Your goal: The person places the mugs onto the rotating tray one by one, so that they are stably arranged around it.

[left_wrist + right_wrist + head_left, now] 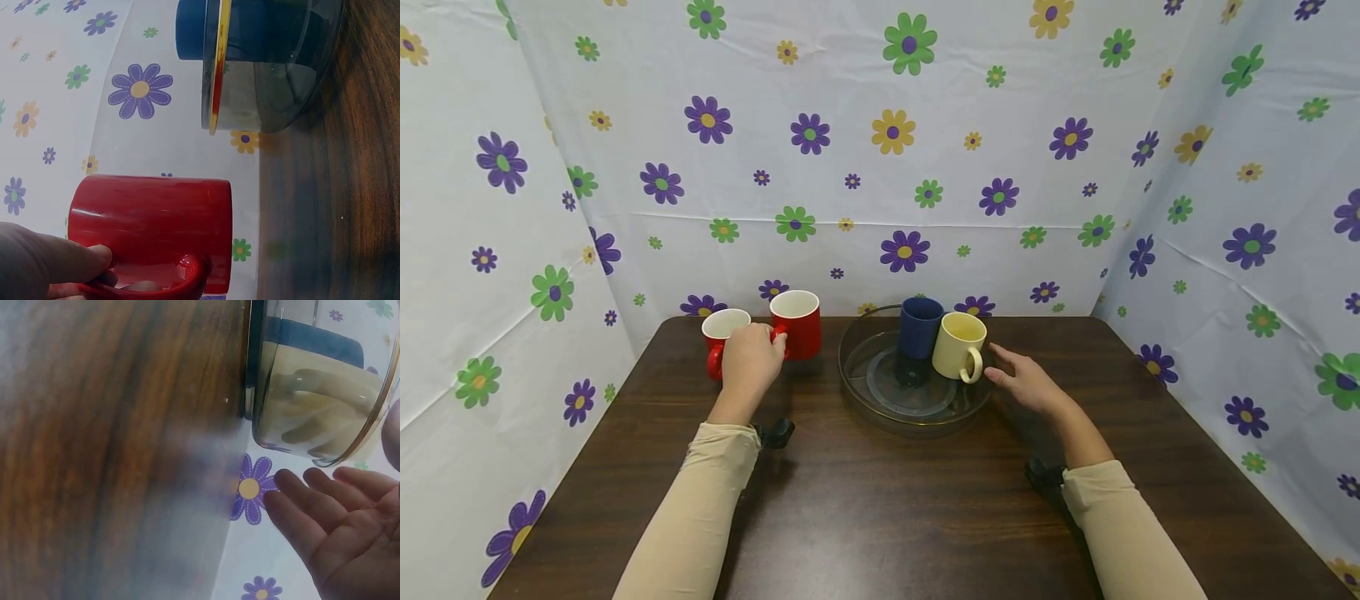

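My left hand (751,358) grips the handle of a red mug (799,327) with a white inside. In the left wrist view this red mug (150,219) is upright, its base a little above the tabletop. Partly behind that hand is a second red mug (724,321). A clear round tray (887,421) with a gold rim holds a dark blue mug (919,325) and a yellow mug (957,346), side by side at its back right. Beside the tray's right wall, near the yellow mug's handle, my right hand (1030,383) has its fingers extended and holds nothing.
The brown wooden table (880,517) runs up to a white cloth (850,92) with printed flowers. This cloth stands behind the table and along both sides. Dark wrist devices show under both forearms.
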